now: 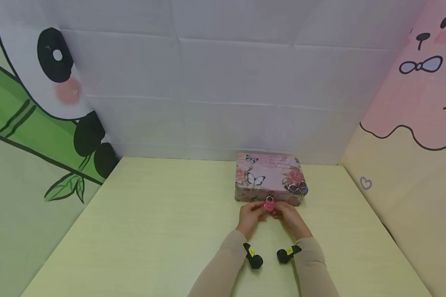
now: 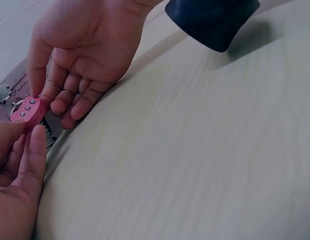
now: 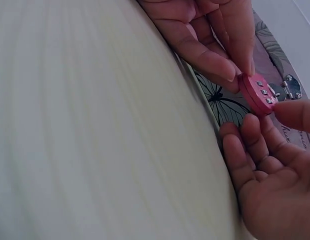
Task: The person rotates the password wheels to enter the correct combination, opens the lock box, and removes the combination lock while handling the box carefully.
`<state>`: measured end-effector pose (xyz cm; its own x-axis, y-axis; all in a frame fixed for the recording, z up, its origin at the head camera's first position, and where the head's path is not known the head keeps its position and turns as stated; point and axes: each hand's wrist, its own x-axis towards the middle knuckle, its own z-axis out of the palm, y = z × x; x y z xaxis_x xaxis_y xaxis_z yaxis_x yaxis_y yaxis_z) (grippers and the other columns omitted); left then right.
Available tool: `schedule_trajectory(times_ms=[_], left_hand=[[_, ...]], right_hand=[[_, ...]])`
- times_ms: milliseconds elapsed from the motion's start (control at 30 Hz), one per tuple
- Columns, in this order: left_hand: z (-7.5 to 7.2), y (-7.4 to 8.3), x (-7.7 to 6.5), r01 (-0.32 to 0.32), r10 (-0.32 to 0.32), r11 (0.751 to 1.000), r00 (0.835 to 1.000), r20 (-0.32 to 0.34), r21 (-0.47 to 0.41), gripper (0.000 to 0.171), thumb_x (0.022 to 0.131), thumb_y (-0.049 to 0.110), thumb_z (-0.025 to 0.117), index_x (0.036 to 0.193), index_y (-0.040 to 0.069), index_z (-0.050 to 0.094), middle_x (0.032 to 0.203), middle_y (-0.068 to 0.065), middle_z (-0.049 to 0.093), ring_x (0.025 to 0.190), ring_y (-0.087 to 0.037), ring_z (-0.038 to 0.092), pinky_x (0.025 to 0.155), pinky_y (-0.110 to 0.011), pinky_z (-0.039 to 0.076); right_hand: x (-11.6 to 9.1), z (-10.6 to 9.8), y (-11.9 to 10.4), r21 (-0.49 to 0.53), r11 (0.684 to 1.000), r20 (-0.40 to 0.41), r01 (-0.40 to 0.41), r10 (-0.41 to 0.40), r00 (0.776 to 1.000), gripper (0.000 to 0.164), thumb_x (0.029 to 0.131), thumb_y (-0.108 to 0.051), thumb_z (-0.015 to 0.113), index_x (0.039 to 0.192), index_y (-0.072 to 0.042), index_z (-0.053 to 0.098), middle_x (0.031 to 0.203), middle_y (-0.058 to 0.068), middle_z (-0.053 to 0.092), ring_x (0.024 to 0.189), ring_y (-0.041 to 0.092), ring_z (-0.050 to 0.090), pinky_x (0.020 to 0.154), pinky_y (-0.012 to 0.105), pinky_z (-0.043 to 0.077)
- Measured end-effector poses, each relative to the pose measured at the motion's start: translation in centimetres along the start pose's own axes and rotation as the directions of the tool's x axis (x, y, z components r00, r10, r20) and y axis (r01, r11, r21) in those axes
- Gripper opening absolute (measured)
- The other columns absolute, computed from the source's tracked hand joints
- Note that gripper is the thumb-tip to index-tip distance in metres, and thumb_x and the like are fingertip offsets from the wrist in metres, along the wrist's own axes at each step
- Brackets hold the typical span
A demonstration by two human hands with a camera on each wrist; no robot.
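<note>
A pink padlock point(image 1: 269, 204) with a metal shackle hangs from the clasp at the front of a floral box point(image 1: 269, 169) with butterflies on its lid. Three number dials show on the padlock's face in both wrist views. The left hand point(image 1: 250, 216) pinches one edge of the padlock between thumb and finger. From the opposite side, the right hand point(image 1: 290, 216) pinches the other edge with its fingertips, the remaining fingers loosely bent below. A metal clasp point(image 3: 293, 88) sits just behind the shackle.
The box stands near the back of a pale wood-grain table point(image 1: 163, 222), close to the white back wall point(image 1: 226, 74). Printed side walls flank the table. Each wrist carries a small black camera point(image 1: 254, 260).
</note>
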<state>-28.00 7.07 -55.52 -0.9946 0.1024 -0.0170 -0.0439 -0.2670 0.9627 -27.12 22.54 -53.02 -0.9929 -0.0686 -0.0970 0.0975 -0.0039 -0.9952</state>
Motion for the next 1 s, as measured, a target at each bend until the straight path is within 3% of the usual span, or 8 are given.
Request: schedule_trajectory(times_ms=[300,567,1000], left_hand=[[0.12,0.52,-0.04,0.031,-0.031,0.999,0.999,0.019,0.010,0.025,0.091,-0.001,0.069,0.113,-0.013,0.068,0.104,-0.013,0.069,0.081,-0.019,0.070,0.071,-0.031,0.063],[0.55,0.79,-0.03,0.008,-0.009,0.999,1.000,0.017,0.050,0.027,0.090,-0.004,0.069,0.117,-0.010,0.068,0.101,-0.015,0.071,0.082,-0.015,0.068,0.065,-0.028,0.062],[0.81,0.32,0.09,-0.009,0.012,0.991,1.000,-0.021,0.131,0.024,0.091,-0.003,0.069,0.114,-0.009,0.069,0.099,-0.013,0.072,0.080,-0.016,0.068,0.061,-0.027,0.062]], right_hand=[[0.02,0.06,0.19,0.022,1.000,-0.024,-0.008,0.009,1.000,0.018,0.102,0.001,0.044,0.104,0.010,0.060,0.081,-0.001,0.057,0.074,0.010,0.056,0.066,0.019,0.053],[0.11,-0.12,0.30,0.054,0.998,-0.007,-0.012,0.013,1.000,0.017,0.102,0.001,0.046,0.098,0.000,0.063,0.080,-0.003,0.061,0.072,0.008,0.058,0.066,0.019,0.054],[0.04,-0.19,0.28,0.053,0.999,-0.005,-0.010,0.010,1.000,0.017,0.102,0.001,0.047,0.098,0.000,0.064,0.079,-0.003,0.061,0.073,0.008,0.058,0.067,0.019,0.053]])
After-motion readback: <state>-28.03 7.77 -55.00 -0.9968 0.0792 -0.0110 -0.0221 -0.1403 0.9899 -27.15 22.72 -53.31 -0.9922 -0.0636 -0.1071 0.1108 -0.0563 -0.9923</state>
